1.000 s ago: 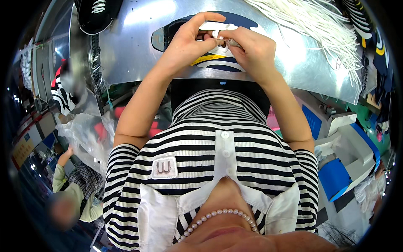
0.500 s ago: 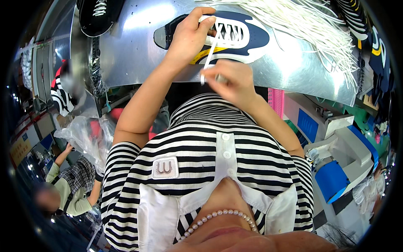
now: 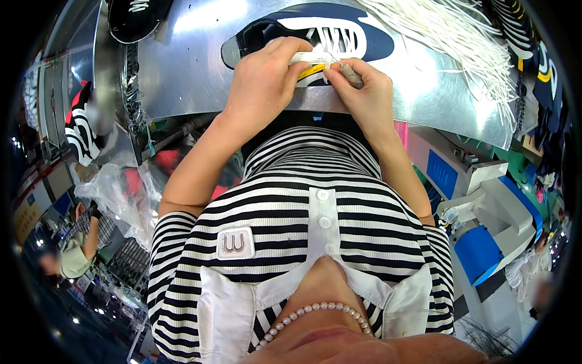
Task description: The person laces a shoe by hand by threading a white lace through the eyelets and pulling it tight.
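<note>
A navy sneaker (image 3: 377, 41) with white and yellow parts lies on the metal tabletop, its toe to the right. My left hand (image 3: 262, 82) is closed on the sneaker's near side, fingers and thumb pinching the white eyelet strip by the dark opening. My right hand (image 3: 368, 91) grips an awl (image 3: 351, 76) by its stubby greyish handle. Its thin metal shaft points up-left at the eyelets; the tip is too small to make out. A white shoelace (image 3: 342, 40) crosses the sneaker's throat, and a short piece hangs by my right fingertips.
A heap of loose white laces (image 3: 433, 45) covers the tabletop's right side. A black shoe (image 3: 138, 19) stands at the far left. Several shoe parts (image 3: 545, 70) hang or stack at the right edge. Below right is a grey and blue machine (image 3: 485, 242). A person (image 3: 76, 252) is at lower left.
My right hand has moved up from below the table edge to the eyelets, no longer drawing the lace taut toward me. My left hand has shifted down to the near eyelet strip.
</note>
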The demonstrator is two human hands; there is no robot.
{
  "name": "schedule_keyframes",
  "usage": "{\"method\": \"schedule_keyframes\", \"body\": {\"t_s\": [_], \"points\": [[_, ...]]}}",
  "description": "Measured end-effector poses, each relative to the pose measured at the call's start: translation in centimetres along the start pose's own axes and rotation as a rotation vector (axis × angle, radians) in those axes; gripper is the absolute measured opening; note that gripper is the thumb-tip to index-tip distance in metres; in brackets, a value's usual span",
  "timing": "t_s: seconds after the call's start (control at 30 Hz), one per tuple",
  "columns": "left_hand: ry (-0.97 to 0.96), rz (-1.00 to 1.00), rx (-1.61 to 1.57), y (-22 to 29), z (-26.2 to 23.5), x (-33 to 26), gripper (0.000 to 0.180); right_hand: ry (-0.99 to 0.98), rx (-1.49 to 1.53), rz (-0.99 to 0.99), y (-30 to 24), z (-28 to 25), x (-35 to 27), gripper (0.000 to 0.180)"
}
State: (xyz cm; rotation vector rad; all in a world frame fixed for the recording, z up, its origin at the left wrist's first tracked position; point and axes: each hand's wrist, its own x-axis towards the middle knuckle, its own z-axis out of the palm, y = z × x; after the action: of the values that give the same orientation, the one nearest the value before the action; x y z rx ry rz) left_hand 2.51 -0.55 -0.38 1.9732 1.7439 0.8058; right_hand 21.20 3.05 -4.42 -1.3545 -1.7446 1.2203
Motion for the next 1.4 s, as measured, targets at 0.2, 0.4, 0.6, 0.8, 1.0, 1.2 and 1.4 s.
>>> {"method": "schedule_keyframes", "body": {"t_s": [0.2,0.4,0.6,0.8,1.0,1.2,1.4], "points": [[-0.041,-0.024,-0.073,-0.2,-0.2,0.1,0.024,0.063,0.372,-0.028,-1.9,0.4,1.1,0.015],[-0.029,-0.129,0.045,0.4,0.8,0.2,0.027,0.027,0.415,-0.01,-1.3,1.1,1.6,0.016],[-0.019,-0.163,0.053,0.0,0.9,0.2,0.028,-0.065,0.123,-0.123,-2.1,-1.1,-1.4,0.024],[0.007,-0.113,0.015,0.0,0.9,0.3,0.027,-0.141,0.082,-0.054,-1.3,-1.4,-1.4,0.016],[-0.01,0.046,-0.033,-0.2,1.0,0.1,0.025,-0.157,-0.02,0.001,-1.4,-0.9,0.0,0.017],[-0.036,0.047,0.039,0.2,1.4,-0.1,0.022,-0.148,-0.151,-0.024,-1.7,0.3,-0.2,0.023],[-0.112,-0.026,-0.04,0.4,1.0,0.2,0.026,-0.015,-0.009,-0.007,-1.4,-5.4,-0.7,0.02]]}}
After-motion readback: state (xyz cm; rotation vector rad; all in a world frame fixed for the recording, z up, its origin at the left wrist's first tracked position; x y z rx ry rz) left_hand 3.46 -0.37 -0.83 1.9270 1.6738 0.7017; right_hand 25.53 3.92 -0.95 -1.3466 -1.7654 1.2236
